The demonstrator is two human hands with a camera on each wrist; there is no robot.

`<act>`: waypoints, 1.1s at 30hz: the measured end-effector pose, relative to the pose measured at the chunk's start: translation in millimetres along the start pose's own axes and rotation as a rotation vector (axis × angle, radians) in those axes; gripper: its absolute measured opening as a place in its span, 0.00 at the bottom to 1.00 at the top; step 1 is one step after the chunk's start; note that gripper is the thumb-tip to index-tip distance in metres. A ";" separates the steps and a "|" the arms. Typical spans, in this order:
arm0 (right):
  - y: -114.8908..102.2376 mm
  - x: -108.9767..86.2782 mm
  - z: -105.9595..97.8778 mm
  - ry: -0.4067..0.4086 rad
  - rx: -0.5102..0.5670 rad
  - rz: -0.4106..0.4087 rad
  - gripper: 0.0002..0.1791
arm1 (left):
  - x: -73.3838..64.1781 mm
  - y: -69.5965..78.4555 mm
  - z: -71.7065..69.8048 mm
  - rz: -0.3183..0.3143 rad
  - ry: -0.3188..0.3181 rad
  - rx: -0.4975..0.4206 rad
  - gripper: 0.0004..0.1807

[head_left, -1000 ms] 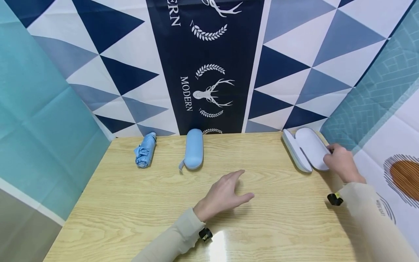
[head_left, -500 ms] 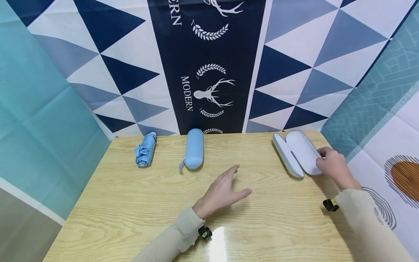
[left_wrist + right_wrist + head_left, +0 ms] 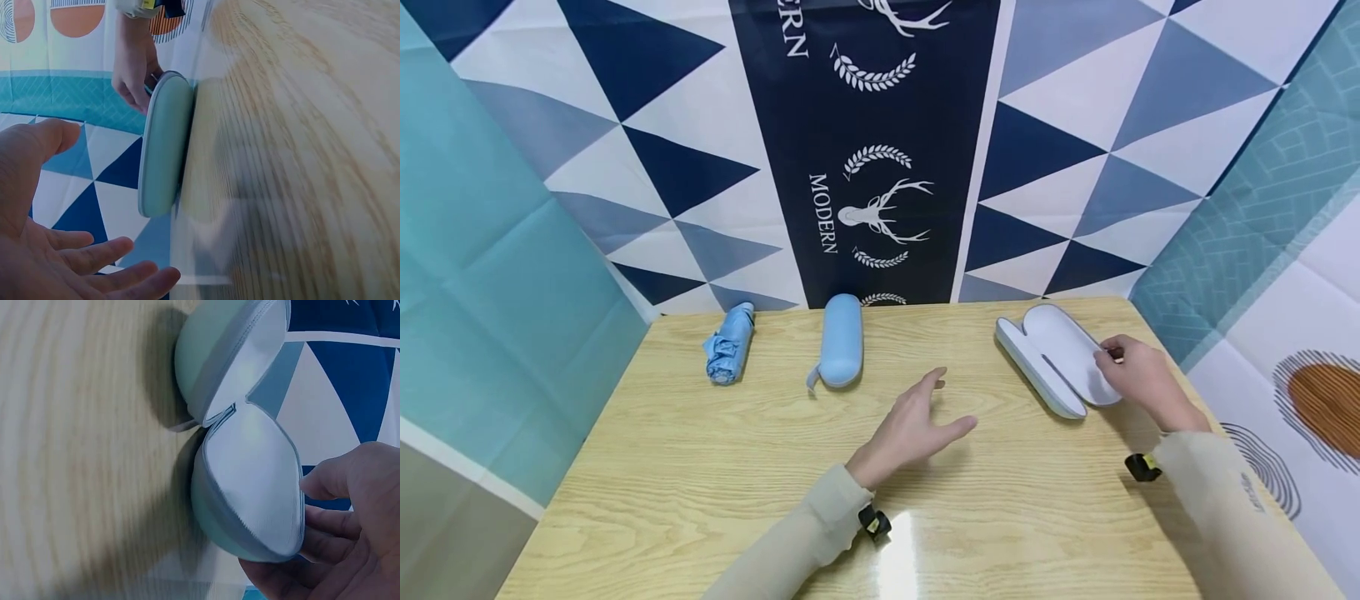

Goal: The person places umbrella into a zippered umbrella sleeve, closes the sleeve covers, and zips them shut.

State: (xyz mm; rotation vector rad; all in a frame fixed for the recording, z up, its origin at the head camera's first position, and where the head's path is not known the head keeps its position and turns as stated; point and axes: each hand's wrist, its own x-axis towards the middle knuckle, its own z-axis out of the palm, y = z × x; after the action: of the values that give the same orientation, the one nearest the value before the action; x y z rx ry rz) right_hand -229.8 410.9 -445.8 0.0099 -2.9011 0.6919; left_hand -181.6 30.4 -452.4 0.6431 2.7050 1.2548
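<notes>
An unfolded glasses case (image 3: 1064,356), pale green outside and whitish inside, lies at the right rear of the table with its two halves spread. My right hand (image 3: 1142,379) grips the rim of its right half. In the right wrist view, the thumb of the right hand (image 3: 369,519) presses that rim while the other fingers reach under the shell (image 3: 250,487). My left hand (image 3: 910,433) hovers over the middle of the table, thumb and fingers apart, holding nothing. Seen from the left wrist, the left hand (image 3: 69,231) is separate from the green case (image 3: 165,147).
A blue zipped case (image 3: 842,342) with a strap lies at the table's back middle. Left of it is a folded blue umbrella (image 3: 730,343). Patterned cloth walls (image 3: 880,150) stand behind and along both sides of the wooden table (image 3: 700,467).
My right hand has drawn the glasses case leftward and slightly nearer across the table. The left hand has shifted only a little, slightly farther forward.
</notes>
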 end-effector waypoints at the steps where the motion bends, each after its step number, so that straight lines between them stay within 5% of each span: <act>1: -0.6 1.3 0.4 0.002 0.000 -0.006 0.20 | 0.6 0.3 0.3 0.000 -0.004 -0.008 0.49; 14: -17.6 4.1 -4.3 -0.148 0.026 -0.008 0.15 | 5.5 -0.6 4.1 -0.029 -0.012 -0.119 0.43; 33: -43.2 -11.6 5.3 -0.204 0.017 -0.084 0.11 | 15.5 2.1 16.0 -0.062 -0.015 -0.221 0.41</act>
State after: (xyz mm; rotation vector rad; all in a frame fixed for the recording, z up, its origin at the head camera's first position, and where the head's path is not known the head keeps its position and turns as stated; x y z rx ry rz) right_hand -217.3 369.6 -433.0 0.2154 -3.0658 0.7410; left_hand -190.9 49.3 -460.0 0.5358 2.5036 1.4977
